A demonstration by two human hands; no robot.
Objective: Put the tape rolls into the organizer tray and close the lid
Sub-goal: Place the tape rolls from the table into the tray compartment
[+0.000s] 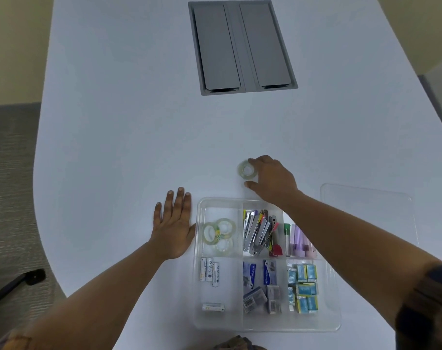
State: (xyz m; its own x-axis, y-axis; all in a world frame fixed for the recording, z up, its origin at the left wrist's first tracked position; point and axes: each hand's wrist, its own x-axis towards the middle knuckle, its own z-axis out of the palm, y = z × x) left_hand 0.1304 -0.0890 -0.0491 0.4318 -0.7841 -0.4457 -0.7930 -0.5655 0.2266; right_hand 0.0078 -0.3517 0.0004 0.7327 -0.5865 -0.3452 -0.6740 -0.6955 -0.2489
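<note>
On the white desk (pixel 113 147) stands a clear organizer tray (pixel 265 327) with several compartments. In its far-left compartment lie three tape rolls (pixel 218 234), partly one over another. One more loose tape roll (pixel 246 170) lies flat on the desk, at about 12 o'clock from the tray, just beyond its far rim.

The right hand (pixel 271 180) reaches over the far edge of the tray to this loose roll. Its fingers are curved around the roll from the right side, with a fingertip at the far edge and the thumb at the near edge; they are not closed on it, and I cannot tell if they touch it already. The left hand (pixel 174 223) lies flat on the desk with fingers spread, at 9 o'clock from the tray, its thumb side touching the tray wall. It holds nothing.

The other compartments are full: staplers (pixel 256 232) in the far middle, purple tubes (pixel 300 239) at the far right, batteries (pixel 209 270) in the near left, staple boxes (pixel 261 286) in the near middle, and small blue packets (pixel 303 284) in the near right. The right forearm crosses above the far-right compartment and hides part of it.

The clear lid (pixel 366 198) lies flat on the desk at about 2 o'clock from the tray, apart from it. Far away at 12 o'clock a grey cable hatch (pixel 242 46) is set into the desk.
</note>
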